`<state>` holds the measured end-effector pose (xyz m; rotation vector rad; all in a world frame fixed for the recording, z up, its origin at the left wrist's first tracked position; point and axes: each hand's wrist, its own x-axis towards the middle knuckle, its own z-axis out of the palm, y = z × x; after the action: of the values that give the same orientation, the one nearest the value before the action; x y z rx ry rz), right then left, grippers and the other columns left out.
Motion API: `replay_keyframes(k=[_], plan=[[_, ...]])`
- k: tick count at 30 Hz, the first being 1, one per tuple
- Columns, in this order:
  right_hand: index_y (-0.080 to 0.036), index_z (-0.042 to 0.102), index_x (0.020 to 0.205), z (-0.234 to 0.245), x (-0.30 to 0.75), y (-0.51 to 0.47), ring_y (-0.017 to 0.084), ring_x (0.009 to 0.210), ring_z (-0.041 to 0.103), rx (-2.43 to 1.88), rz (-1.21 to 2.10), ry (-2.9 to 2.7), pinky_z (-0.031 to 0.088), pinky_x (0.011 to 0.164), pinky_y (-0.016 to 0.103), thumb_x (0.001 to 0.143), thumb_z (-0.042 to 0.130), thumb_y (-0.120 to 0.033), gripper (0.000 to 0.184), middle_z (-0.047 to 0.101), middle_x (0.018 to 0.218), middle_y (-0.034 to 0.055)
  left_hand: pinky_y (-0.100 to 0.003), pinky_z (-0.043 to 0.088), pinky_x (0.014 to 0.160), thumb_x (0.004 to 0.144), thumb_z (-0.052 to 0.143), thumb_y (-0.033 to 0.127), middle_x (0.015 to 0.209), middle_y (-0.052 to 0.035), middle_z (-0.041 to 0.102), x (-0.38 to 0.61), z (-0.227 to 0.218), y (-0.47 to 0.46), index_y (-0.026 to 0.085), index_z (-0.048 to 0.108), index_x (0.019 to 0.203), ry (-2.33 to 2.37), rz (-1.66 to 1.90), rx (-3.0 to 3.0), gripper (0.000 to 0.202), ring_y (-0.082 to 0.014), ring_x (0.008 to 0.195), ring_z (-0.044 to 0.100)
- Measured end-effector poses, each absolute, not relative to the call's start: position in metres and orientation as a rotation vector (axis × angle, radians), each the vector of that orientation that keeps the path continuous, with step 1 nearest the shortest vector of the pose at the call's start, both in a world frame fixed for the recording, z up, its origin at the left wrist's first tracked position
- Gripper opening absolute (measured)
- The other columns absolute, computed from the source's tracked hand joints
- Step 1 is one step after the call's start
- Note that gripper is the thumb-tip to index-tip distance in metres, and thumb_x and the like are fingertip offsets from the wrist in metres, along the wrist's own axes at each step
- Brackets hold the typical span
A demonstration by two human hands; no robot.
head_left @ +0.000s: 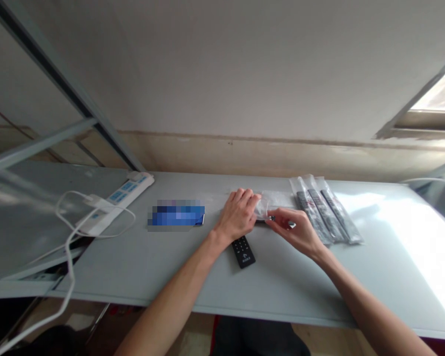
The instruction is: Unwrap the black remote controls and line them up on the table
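The left hand (238, 215) presses a clear plastic bag (276, 203) against the grey table (133, 267), steadying it for the nearby right hand (291, 230), which pinches its near edge, with a black remote control (244, 251) just in front of the bag and bagged remotes (324, 210) just to its right.

Room to pass along the near stretch of the pale grey worktop (193, 269), around the small black rectangular remote (244, 251) just below the left hand (238, 215). Gap to the right hand (292, 230) bridged by a white plastic packet (276, 203). Close on the right, three transparent bags of dark remotes (324, 212) in the way; farther left, a blurred blue object (178, 215), a white power strip (114, 200) and looped white cable (96, 222).
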<state>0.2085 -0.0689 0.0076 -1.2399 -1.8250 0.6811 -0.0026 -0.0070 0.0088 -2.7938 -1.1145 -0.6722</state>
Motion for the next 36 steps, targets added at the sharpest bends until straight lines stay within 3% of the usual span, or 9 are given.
replay_keyframes(k=[6, 10, 18, 21, 24, 30, 36], plan=[[-0.025, 0.081, 0.099, 0.008, 0.210, -0.070, 0.018, 0.074, 0.059, -1.136, 0.465, -1.895, 0.049, 0.067, 0.032, 0.101, 0.063, -0.030, 0.019, 0.064, 0.083, 0.0049, -0.045, 0.046, 0.088, 0.095, 0.054, 0.019, 0.114, -0.0097, 0.064, -0.005, 0.011, -0.006, 0.023, 0.061, 0.129, -1.128, -0.654, -2.780, 0.034, -0.0304, 0.106, 0.052], [-0.027, 0.082, 0.108, 0.007, 0.209, -0.069, 0.020, 0.077, 0.061, -1.171, 0.443, -1.819, 0.052, 0.070, 0.035, 0.102, 0.062, -0.034, 0.022, 0.064, 0.088, 0.0060, -0.046, 0.046, 0.093, 0.097, 0.052, 0.020, 0.116, -0.0109, 0.064, -0.004, 0.010, -0.006, 0.020, 0.058, 0.134, -1.094, -0.658, -2.808, 0.037, -0.0306, 0.110, 0.052], [-0.027, 0.083, 0.091, -0.007, 0.201, -0.067, 0.021, 0.081, 0.059, -1.218, 0.290, -1.697, 0.050, 0.073, 0.037, 0.096, 0.071, -0.031, 0.013, 0.059, 0.086, 0.0046, -0.043, 0.046, 0.101, 0.101, 0.054, 0.022, 0.119, -0.0105, 0.064, 0.008, 0.008, -0.016, 0.019, 0.060, 0.124, -0.944, -0.599, -2.863, 0.024, -0.0295, 0.113, 0.053], [-0.029, 0.084, 0.098, -0.011, 0.199, -0.066, 0.024, 0.091, 0.061, -1.222, 0.287, -1.679, 0.052, 0.082, 0.041, 0.092, 0.078, -0.033, 0.010, 0.061, 0.094, 0.0059, -0.044, 0.047, 0.101, 0.101, 0.058, 0.025, 0.118, -0.0118, 0.064, 0.010, 0.007, -0.018, 0.018, 0.060, 0.122, -0.950, -0.604, -2.881, 0.022, -0.0303, 0.115, 0.053], [-0.031, 0.084, 0.107, -0.014, 0.198, -0.065, 0.026, 0.098, 0.062, -1.221, 0.330, -1.677, 0.053, 0.088, 0.045, 0.089, 0.082, -0.040, 0.020, 0.063, 0.102, 0.0069, -0.044, 0.049, 0.099, 0.102, 0.057, 0.024, 0.117, -0.0118, 0.065, 0.009, 0.007, -0.016, 0.018, 0.060, 0.118, -1.009, -0.599, -2.870, 0.017, -0.0301, 0.114, 0.054], [-0.034, 0.082, 0.117, -0.011, 0.198, -0.067, 0.027, 0.098, 0.063, -1.252, 0.315, -1.655, 0.055, 0.088, 0.046, 0.089, 0.083, -0.043, 0.029, 0.065, 0.103, 0.0069, -0.042, 0.050, 0.090, 0.103, 0.052, 0.018, 0.113, -0.0110, 0.064, 0.006, 0.006, -0.014, 0.019, 0.060, 0.122, -1.125, -0.578, -2.780, 0.021, -0.0299, 0.109, 0.055], [-0.032, 0.082, 0.116, -0.004, 0.202, -0.068, 0.024, 0.091, 0.062, -1.255, 0.283, -1.614, 0.052, 0.081, 0.042, 0.092, 0.080, -0.039, 0.025, 0.065, 0.099, 0.0055, -0.043, 0.048, 0.094, 0.104, 0.050, 0.019, 0.117, -0.0116, 0.064, 0.006, 0.003, -0.013, 0.017, 0.055, 0.134, -1.128, -0.631, -2.779, 0.031, -0.0301, 0.111, 0.054]])
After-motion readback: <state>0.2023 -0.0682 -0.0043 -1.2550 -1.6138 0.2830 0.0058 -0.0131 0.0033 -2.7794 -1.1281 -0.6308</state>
